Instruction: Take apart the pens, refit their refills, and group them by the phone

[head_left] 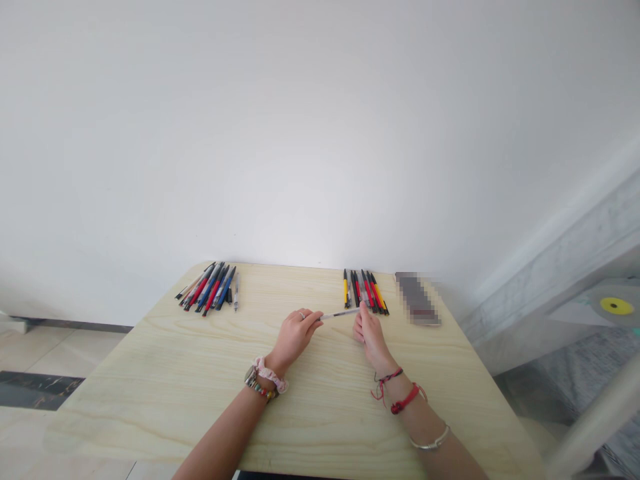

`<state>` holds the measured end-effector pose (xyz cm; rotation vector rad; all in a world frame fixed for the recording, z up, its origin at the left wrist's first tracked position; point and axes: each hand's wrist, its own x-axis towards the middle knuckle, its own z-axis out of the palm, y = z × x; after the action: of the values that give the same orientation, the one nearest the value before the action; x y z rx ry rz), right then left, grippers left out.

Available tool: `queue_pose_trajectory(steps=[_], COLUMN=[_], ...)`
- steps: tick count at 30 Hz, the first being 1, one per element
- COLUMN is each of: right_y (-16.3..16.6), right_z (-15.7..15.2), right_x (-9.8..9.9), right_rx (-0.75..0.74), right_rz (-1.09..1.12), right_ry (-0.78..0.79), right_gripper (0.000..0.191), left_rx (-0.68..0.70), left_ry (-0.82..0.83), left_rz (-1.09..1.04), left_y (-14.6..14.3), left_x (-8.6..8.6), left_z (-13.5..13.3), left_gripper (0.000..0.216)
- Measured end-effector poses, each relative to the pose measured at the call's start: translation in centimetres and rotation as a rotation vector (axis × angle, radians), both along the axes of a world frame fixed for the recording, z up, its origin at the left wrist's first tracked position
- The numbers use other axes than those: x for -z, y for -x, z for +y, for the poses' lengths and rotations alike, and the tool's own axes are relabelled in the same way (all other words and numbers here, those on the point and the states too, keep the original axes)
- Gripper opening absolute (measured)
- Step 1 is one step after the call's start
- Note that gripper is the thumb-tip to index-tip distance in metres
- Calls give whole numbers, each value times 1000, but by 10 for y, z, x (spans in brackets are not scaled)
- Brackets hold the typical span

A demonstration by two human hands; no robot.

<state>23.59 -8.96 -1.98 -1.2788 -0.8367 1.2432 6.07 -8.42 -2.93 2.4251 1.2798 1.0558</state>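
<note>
clear pen (340,314) between left hand (295,335) and right hand (370,335), two pen piles

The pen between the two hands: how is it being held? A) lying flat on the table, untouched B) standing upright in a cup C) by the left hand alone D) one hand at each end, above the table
D: the clear pen spans the gap between the left hand, which pinches one end, and the right hand, which is at the other end, over the wooden table.

Wooden table (165,380), white wall (300,133), blurred dark object (417,298), tiled floor (30,353)
</note>
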Motion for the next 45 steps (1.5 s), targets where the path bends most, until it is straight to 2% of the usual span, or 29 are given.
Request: queue_pose_trajectory(steps=[4, 7, 13, 17, 19, 21, 24, 29, 32, 36, 39, 42, 45], right_y=[-1, -1, -3, -5, -6, -6, -10, -21, -24, -23, -22, -23, -25], right_z=[1, 1, -8, -15, -16, -14, -10, -4, -2, 0, 1, 3, 4], right_x=[1, 1, -1, -2, -5, -9, -14, -12, -9, -7, -5, -3, -3], right_rx=[9, -3, -38, -21, -66, -160, -290, -347, -374, -322, -242, -241, -265], right_rz=[-23, -38, -197, -359, -379, -354, -337, -412, -404, -424, -440, -376, -398], right_ry=[-13, -50, -222, -307, -341, -362, -349, -352, -336, -278, -326, -367, -282], right_gripper=[47, 47, 46, 44, 43, 41, 34, 24, 28, 24, 23, 38, 29], left_rx=[38, 34, 101, 246, 307, 305, 251, 233, 205, 191, 190, 183, 185], left_ry=[76, 202, 608, 956, 1060, 1037, 905, 930, 906, 847, 847, 857, 861], left_rz=[-57, -96, -245, -464, -542, -604, -644, -648, -621, -521, -498, -521, -528], left_y=[1, 1, 4, 5, 7, 10, 14, 19, 20, 19, 19, 20, 21], left_x=[-2, -8, -18, -16, -15, -16, -19, -20, -19, -17, -15, -14, -14], left_z=[-1, -2, -2, -2, 0, 2, 4, 7, 8, 9, 10, 10, 11], left_gripper=[28, 28, 36, 43, 42, 40, 38, 38, 39, 40, 41, 41, 41])
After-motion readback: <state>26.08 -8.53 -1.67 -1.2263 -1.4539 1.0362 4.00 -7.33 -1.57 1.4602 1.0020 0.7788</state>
